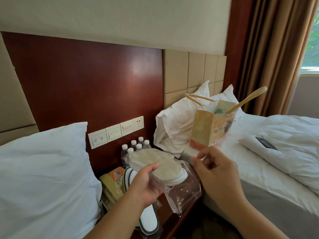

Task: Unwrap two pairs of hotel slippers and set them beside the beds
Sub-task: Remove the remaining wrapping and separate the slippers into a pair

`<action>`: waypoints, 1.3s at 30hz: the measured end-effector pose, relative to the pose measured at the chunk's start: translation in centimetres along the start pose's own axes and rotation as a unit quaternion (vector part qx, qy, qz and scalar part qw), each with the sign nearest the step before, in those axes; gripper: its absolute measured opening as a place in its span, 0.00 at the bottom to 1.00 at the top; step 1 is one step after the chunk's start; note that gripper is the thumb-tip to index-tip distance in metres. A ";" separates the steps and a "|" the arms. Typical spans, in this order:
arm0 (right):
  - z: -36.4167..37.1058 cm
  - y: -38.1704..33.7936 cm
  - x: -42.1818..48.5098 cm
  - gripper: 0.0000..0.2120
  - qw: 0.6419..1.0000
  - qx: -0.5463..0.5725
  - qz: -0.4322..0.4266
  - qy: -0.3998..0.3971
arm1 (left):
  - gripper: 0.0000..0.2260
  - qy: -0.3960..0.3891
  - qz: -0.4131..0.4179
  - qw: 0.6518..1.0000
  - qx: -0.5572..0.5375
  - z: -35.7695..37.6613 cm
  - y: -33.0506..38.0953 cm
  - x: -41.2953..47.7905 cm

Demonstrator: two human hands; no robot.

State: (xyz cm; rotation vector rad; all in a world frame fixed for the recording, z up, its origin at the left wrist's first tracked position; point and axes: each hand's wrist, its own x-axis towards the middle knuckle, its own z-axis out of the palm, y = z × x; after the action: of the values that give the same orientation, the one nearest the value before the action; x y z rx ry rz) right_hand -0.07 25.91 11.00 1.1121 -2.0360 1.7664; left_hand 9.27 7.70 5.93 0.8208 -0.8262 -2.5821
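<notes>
Two hotel beds stand either side of a dark wooden tabletop (172, 219), under a red-brown headboard panel. Beyond the left bed (43, 169), a phone (110, 187) sits on that tabletop. A second pair (148, 218) of white, dark-trimmed slippers lies beside it, long axis running away towards the wall. I cannot tell whether that pair is wrapped.

Above them the left hand (146, 185) grips the slippers (155, 161) by their near edge, thumb on top and fingers curled underneath. They are stacked flat with a beige sole up. The long axis runs left to right and dips slightly at the right end. Both ends look rounded, so I cannot say which is the toe.

The clear wrap (184, 192) hangs loose below and right of that lower end, half off. The right hand (217, 171) hovers just right of the slippers, nearer the wrap's open side. Its fingers (202, 155) are curled, thumb and forefinger close together. Blur hides whether they pinch any film.

I judge the next pull goes rightwards, along the slippers' length, with the left hand holding firm. A paper bag (212, 128) stands on the right bed (259, 169).
</notes>
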 end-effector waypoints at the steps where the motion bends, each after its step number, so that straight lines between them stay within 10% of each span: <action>1: 0.0 -0.4 -0.5 0.08 0.999 0.000 0.005 -0.045 | 0.19 -0.010 0.014 1.000 -0.012 0.0 0.1 0.0; 7: 1.0 -0.4 -1.1 0.08 0.947 -0.112 0.187 -0.237 | 0.21 -0.038 0.074 0.996 -0.036 0.8 0.4 0.2; 11: 2.3 0.2 -1.0 0.04 0.931 0.081 0.311 -0.171 | 0.22 -0.065 0.108 0.992 -0.020 1.1 0.0 0.0; 13: 3.1 1.0 -1.1 0.17 0.917 0.177 0.335 -0.122 | 0.22 -0.073 0.117 0.990 -0.009 1.2 -0.3 -0.2; 24: 4.1 2.4 -0.9 0.25 0.924 0.232 0.296 -0.077 | 0.20 -0.078 0.124 0.989 0.034 0.5 -0.7 -0.6; 39: 3.1 3.4 -0.6 0.07 0.879 0.319 0.341 -0.102 | 0.24 -0.027 0.208 0.978 0.004 0.6 0.1 -0.8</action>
State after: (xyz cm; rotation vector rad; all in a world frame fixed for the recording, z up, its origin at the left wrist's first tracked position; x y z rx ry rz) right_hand -0.95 23.25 7.33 0.7602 -2.1911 2.9418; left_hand 9.54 8.27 6.72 0.5125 -0.9143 -2.2378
